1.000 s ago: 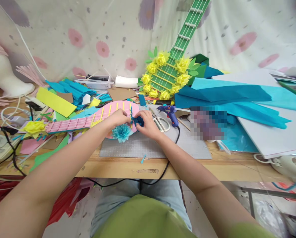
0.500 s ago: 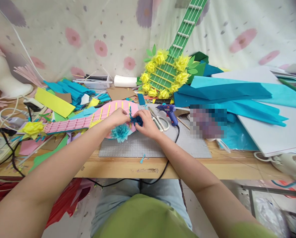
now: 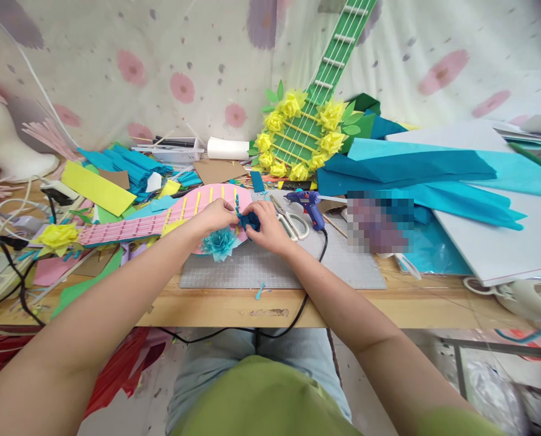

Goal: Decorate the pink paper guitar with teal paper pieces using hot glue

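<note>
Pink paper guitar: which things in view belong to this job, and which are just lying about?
Probably in the job:
pink paper guitar
dark-blue paper piece
light-blue paper flower
glue gun
cutting mat

Apparently lying about:
green guitar
yellow paper strip
white roll

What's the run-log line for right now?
left hand: over pink model guitar | right hand: on dark-blue ruffled paper | nearby: scissors, glue gun

Saw pink on the paper guitar [image 3: 190, 207], striped with yellow; noted light blue on the flower [image 3: 220, 243] at the guitar's near edge, darker blue on the bloom [image 3: 251, 220] at its right end; found purple-blue on the glue gun [image 3: 313, 210] to its right, gridded grey on the mat [image 3: 234, 275] beneath.
</note>
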Available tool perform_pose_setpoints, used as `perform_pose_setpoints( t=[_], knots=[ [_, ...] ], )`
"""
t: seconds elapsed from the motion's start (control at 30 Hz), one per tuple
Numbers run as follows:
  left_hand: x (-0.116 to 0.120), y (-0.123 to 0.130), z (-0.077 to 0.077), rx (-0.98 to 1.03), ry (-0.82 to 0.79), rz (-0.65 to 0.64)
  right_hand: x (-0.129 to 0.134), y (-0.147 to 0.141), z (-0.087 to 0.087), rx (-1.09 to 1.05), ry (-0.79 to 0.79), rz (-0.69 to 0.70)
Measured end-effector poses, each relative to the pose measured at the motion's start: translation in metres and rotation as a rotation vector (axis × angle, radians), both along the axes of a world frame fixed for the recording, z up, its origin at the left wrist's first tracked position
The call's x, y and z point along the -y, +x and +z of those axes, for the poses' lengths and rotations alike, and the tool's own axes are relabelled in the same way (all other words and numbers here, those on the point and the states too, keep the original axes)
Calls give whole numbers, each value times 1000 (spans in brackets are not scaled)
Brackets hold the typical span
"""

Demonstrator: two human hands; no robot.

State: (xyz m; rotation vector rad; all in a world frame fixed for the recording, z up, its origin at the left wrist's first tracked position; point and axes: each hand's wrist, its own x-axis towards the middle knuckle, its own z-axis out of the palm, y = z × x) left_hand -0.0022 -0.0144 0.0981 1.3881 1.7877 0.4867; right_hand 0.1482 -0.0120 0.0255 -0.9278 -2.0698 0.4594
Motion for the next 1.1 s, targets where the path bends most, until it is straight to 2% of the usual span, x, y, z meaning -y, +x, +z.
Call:
perform_pose_setpoints(
  t=[0.33,0.57,0.8,0.93,1.1],
  knots=[
    [0,-4,-4,33,-1,11,4,-3,2,34,32,-18],
    [-3,-3,-3,-9,-6,61,14,-21,-4,38,80,-177],
    [0,-2,-1,88,-13,23,15,-26,-4,-9,72,-226],
    [-2,-6,-5,57,32,7,14,-27,-7,-15,74,-282],
    [-6,-12,-14,1,104,59,13,-32,-7,-1,76,-326]
  ],
)
